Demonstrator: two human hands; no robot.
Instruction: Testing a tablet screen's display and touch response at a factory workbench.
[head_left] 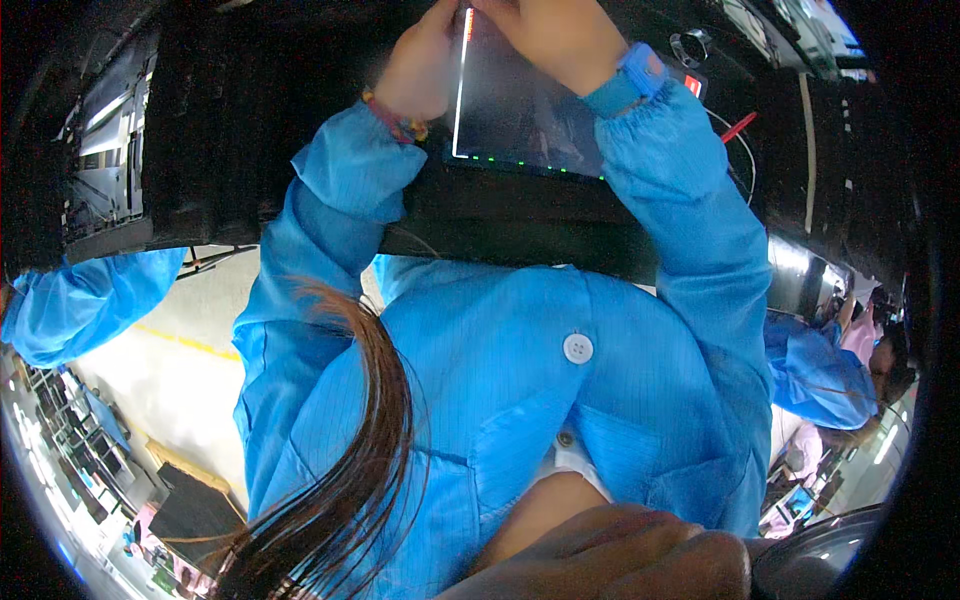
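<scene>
A dark flat panel (530, 115), with a bright line along its left edge and small green lights along its near edge, lies in front of me. My left hand (420, 65) is at the panel's upper left edge. My right hand (570, 40) reaches over its top, and the two hands come close together at the upper border of the view. Most of the fingers are cut off there, so whatever they hold is hidden. A blue-green wrist strap (628, 85) circles my right wrist, and a colourful braided bracelet (395, 120) my left.
The panel rests at a black work surface (520, 225). To its right are a clear ring-shaped item (690, 47), a red stick-like object (738, 128) and a thin pale cable (750, 165). Blue sleeves of other people show at left (95, 300) and right (815, 370).
</scene>
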